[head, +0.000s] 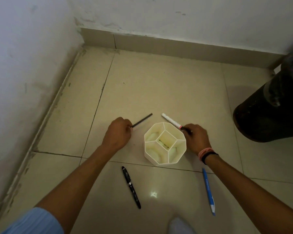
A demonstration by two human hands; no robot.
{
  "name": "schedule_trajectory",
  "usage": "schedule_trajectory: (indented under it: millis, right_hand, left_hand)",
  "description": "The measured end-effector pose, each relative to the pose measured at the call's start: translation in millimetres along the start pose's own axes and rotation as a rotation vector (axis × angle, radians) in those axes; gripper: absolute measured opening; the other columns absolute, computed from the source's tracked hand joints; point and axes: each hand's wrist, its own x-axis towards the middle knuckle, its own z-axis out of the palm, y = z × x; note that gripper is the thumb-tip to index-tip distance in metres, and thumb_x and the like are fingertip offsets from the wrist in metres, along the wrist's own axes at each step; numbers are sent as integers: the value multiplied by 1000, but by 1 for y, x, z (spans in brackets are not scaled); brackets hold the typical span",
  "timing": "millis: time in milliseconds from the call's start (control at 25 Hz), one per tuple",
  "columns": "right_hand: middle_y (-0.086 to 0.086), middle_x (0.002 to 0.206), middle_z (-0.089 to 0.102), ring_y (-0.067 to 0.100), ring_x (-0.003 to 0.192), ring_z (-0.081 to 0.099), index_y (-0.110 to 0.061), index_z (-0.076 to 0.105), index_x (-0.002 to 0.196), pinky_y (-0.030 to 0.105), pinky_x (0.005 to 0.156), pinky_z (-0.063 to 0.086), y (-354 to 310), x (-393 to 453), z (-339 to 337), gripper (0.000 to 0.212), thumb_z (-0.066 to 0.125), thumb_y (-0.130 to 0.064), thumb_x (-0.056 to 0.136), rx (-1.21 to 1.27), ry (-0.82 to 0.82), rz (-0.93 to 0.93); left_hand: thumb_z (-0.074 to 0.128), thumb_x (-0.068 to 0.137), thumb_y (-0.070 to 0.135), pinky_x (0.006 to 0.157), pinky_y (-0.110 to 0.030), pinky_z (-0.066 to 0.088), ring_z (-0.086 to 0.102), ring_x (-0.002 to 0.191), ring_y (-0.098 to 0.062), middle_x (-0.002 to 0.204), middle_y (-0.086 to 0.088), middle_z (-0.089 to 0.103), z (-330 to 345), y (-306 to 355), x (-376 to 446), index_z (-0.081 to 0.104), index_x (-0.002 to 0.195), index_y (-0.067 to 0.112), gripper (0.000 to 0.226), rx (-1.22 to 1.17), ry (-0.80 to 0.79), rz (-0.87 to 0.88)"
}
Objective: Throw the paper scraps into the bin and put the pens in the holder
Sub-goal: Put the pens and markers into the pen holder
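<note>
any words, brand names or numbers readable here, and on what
Nothing can be read.
Blue pen: a line of white print runs along the barrel, too small and blurred to read.
White marker, held in the right hand: no print visible.
Black pen, thin dark pen in the left hand, holder and bin: no lettering visible.

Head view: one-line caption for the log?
Left hand grips dark pen, right hand white marker, flanking the holder.
</note>
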Motion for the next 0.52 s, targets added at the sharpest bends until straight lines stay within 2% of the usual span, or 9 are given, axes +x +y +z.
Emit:
schedule_trajectory:
  millis: [80,120,200,280,360,440,520]
  right_hand:
    - [5,84,74,25,74,70,-15,74,95,41,74,60,-14,1,-28,13,65,-21,88,248,162,45]
    - [4,81,73,22,71,69,-15,74,94,43,71,61,-24,-3,-47,11,66,-20,88,367,226,45]
    - [5,78,69,19,65,64,-13,73,93,35,60,59,-43,-13,-84,11,64,-18,89,526,291,-33]
    - [6,74,67,17,63,59,-9,73,91,27,55,52,-60,-25,-105,14,61,-17,89,587,282,-146]
    - [3,74,68,14,63,60,-7,73,88,24,56,52,-68,-34,-98,15,61,-16,87,528,218,-220]
    - [-3,74,69,9,64,61,-7,74,86,23,58,53,-69,-44,-80,16,62,-18,85,411,182,-245]
    - [-7,73,68,7,65,62,-9,74,86,20,59,53,-64,-51,-66,17,61,-20,84,389,200,-248]
  left_hand:
    - [66,90,10,74,-27,50,64,79,-19,90,-6,71,-25,12,10,78,96,8,13,-262,32,-84]
    - [67,87,10,71,-31,54,64,74,-19,86,-6,72,-38,19,12,77,90,9,11,-417,27,-123]
    - [64,81,12,57,-33,54,63,62,-19,78,-11,69,-62,34,11,75,81,6,12,-626,22,-96]
    - [63,76,11,49,-25,48,58,53,-11,71,-10,65,-78,49,8,74,77,2,14,-604,27,27]
    - [67,73,10,53,-17,45,57,57,-7,71,-6,66,-81,65,7,74,72,5,9,-482,31,148]
    - [69,70,16,58,-19,46,60,64,-13,74,-4,68,-70,76,7,73,67,12,6,-353,-31,248]
    - [71,70,20,58,-28,50,63,66,-18,75,-5,67,-54,84,8,74,66,11,11,-238,-145,286]
